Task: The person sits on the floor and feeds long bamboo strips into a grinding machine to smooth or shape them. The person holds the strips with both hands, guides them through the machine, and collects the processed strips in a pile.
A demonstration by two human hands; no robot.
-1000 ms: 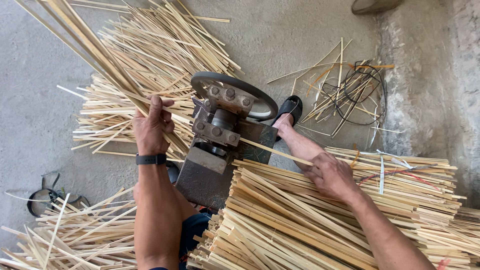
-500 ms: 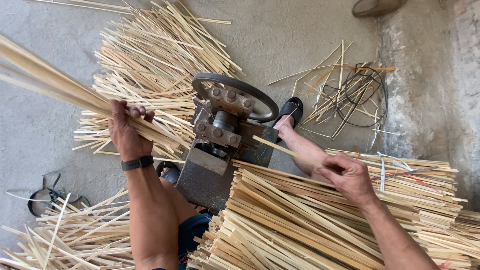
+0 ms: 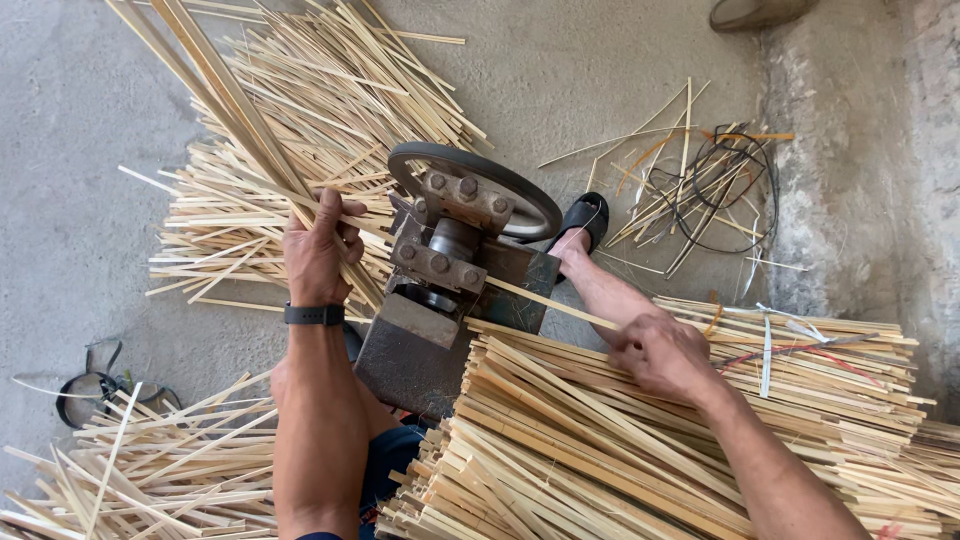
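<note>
The long pale split bamboo strips (image 3: 215, 85) in the left hand (image 3: 318, 250) run out of the frame's upper left, fingers wrapped around them; half a second ago they slanted lower left. The right hand (image 3: 665, 352) pinches one thin bamboo strip (image 3: 548, 303) at the rusty iron splitting machine (image 3: 450, 290), mid-frame.

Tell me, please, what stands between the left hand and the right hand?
In the head view, a rusty metal machine with a dark wheel stands between the left hand and the right hand.
</note>
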